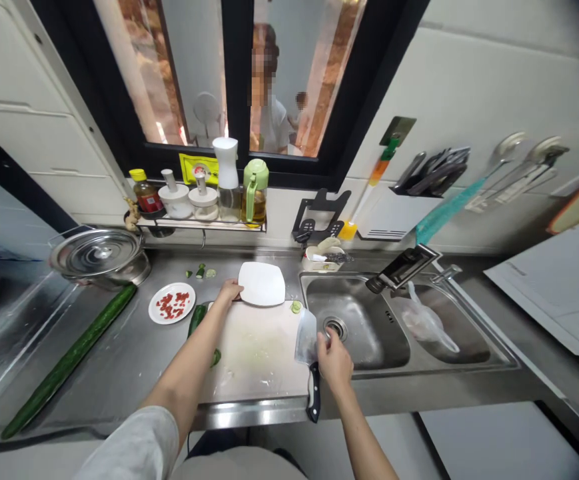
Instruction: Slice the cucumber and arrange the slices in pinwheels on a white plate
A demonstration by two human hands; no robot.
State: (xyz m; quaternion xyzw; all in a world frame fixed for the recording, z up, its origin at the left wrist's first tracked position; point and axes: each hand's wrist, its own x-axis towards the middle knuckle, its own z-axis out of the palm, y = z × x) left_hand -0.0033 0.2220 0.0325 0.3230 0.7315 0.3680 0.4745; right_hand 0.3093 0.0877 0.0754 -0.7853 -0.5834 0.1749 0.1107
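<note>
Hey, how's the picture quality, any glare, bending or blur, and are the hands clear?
All in the head view: glare streaks the steel counter and sink; the wall leans and stretches toward the edges; the top right corner darkens; pixelated patches show in the window; the left hand and right hand look fairly sharp.

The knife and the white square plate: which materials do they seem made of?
Knife: the blade looks like steel, smooth, grey and shiny; the black handle is probably plastic, with bright rivet-like dots. White square plate: smooth, evenly white, perhaps glazed ceramic, though plastic is possible.
</note>
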